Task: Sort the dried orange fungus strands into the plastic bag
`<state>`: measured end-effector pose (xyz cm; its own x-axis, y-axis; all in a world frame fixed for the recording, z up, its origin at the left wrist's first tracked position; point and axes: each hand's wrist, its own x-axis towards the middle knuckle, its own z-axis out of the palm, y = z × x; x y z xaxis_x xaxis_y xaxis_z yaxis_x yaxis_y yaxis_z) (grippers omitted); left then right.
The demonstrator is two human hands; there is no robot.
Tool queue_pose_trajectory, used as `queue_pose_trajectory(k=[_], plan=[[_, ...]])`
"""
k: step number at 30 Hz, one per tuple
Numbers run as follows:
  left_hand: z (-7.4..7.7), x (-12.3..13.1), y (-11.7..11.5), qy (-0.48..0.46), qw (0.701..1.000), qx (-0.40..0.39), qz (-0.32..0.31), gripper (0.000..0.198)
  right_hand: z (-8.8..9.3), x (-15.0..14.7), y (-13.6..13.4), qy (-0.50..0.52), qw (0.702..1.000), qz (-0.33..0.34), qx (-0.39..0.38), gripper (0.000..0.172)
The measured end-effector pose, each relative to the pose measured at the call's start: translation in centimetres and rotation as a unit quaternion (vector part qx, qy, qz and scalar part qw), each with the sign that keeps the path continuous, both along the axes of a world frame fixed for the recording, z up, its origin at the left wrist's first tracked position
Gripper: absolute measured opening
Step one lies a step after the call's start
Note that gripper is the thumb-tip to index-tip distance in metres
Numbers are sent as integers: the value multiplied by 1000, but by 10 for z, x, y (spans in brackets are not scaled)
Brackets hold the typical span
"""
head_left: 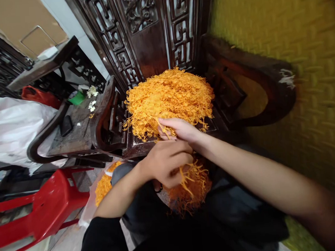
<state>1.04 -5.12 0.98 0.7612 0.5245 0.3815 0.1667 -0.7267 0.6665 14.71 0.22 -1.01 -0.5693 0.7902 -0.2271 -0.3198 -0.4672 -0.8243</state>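
A big heap of thin orange strands (170,97) lies on the seat of a dark carved wooden chair (139,28). My right hand (179,129) rests at the heap's near edge, fingers closed on a few strands. Closer to me, my left hand (165,163) is wrapped round a bunch of orange strands (192,186) that hangs down over my lap. The two hands almost touch.
A second dark wooden chair (71,131) stands to the left with a black object and small white flowers on it. A red plastic stool (44,208) is at lower left. More orange strands (103,186) lie in a clear bag below. A yellow woven surface (309,75) fills the right.
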Motion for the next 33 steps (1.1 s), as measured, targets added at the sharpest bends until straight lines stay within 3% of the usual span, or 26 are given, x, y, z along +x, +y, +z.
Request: queue_pose_trajectory(k=[3, 5, 7, 9, 12, 13, 15, 19, 21, 23, 25, 28, 33], plan=[[-6, 1, 8, 121, 987, 93, -52, 36, 9, 15, 7, -19, 990, -91, 103, 53], [-4, -7, 13, 133, 982, 121, -53, 52, 11, 25, 12, -20, 975, -149, 166, 55], [-1, -20, 15, 97, 988, 118, -13, 57, 9, 34, 16, -38, 956, -198, 212, 57], [1, -32, 17, 7, 992, 67, 105, 47, 4, 40, 19, -67, 938, -252, 229, 55], [-4, -33, 24, -150, 937, -113, 296, 25, -4, 41, 19, -140, 912, -283, 261, 43], [-8, -29, 27, -175, 915, -173, 319, 22, -6, 39, 18, -167, 907, -273, 275, 38], [-16, -18, 34, -195, 897, -251, 307, 30, -8, 32, 15, -250, 890, -232, 303, 33], [-23, -5, 43, -167, 884, -312, 305, 30, -1, 25, 11, -394, 843, -155, 331, 36], [-20, -8, 46, -159, 864, -365, 308, 31, 5, 29, 12, -367, 870, -85, 319, 43], [-14, -15, 48, -191, 834, -429, 290, 35, 9, 37, 14, -293, 917, -9, 272, 50], [-8, -24, 51, -237, 800, -477, 275, 41, 12, 46, 18, -206, 958, 13, 200, 51], [-1, -38, 55, -270, 778, -494, 278, 38, 12, 58, 22, -107, 987, -49, 112, 47], [2, -50, 52, -271, 796, -477, 257, 20, 8, 65, 21, -38, 988, -133, 69, 36]])
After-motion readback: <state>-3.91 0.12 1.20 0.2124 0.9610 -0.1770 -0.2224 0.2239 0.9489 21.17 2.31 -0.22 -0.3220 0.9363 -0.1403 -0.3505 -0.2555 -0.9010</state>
